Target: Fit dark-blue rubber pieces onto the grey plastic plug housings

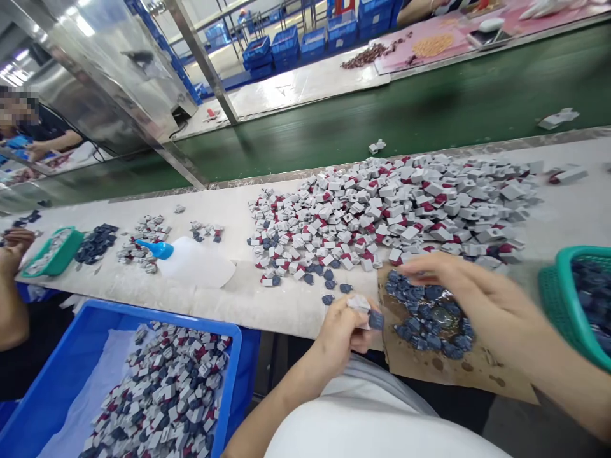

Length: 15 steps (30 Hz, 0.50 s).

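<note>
Near the table's front edge, my left hand (340, 327) grips a small white plastic housing (359, 304) with a dark blue piece (376, 319) at its end. My right hand (458, 286) is held over the far right side of a pile of dark blue plastic pieces (422, 312), its fingers stretched out and nothing visible in them. Those pieces lie wet on a stained sheet of brown cardboard (477, 375). Beyond both hands spreads a large heap of white housings (377, 210) with dark red parts. Several loose blue pieces (328, 275) lie just past my left hand.
A blue crate (233, 381) of assembled parts stands at lower left. To the right is a green basket (554, 299) with dark blue pieces. A white bottle (195, 262) with a blue nozzle lies on the table. Behind runs a green conveyor (305, 143). A co-worker's arm (12, 292) is at left.
</note>
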### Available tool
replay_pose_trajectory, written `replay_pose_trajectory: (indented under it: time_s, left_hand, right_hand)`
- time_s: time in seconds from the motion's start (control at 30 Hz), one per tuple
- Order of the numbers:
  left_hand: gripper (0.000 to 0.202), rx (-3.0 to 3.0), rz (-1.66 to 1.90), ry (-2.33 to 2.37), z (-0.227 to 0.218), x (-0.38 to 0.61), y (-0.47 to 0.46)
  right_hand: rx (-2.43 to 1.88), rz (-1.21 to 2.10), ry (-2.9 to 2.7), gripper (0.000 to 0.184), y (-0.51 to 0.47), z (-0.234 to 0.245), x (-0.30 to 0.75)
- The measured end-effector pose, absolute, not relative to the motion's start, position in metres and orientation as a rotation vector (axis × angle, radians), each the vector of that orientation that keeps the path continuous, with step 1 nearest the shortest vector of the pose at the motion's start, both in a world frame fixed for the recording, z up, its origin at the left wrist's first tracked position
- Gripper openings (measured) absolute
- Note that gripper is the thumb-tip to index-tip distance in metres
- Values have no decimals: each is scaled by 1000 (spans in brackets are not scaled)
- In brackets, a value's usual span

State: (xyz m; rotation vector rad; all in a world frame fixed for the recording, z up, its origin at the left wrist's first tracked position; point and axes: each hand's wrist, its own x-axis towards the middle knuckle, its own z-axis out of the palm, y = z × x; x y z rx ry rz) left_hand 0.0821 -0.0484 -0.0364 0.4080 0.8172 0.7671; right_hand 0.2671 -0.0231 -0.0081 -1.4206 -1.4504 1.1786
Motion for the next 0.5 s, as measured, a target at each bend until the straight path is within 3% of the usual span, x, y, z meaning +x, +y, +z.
replay_pose_trajectory:
  time_s: [0.13, 0.23, 0.4, 0.5]
  left_hand:
    - [5, 1054, 917, 1060, -29, 89, -48]
    - [17, 1336, 966, 1119, -30, 93, -49]
    - [31, 1498, 1030, 1189, -38, 89, -52]
    - [29, 1494, 971, 1306, -40, 76, -52]
  right_hand:
    - [-1297, 1686, -1165, 68, -20, 0, 216]
    - [-1238, 1945, -954, 68, -16, 0, 196]
    - [-1232, 1846, -1043, 73, -9, -10, 198]
    - [-1237, 1709, -1177, 62, -10, -18, 216]
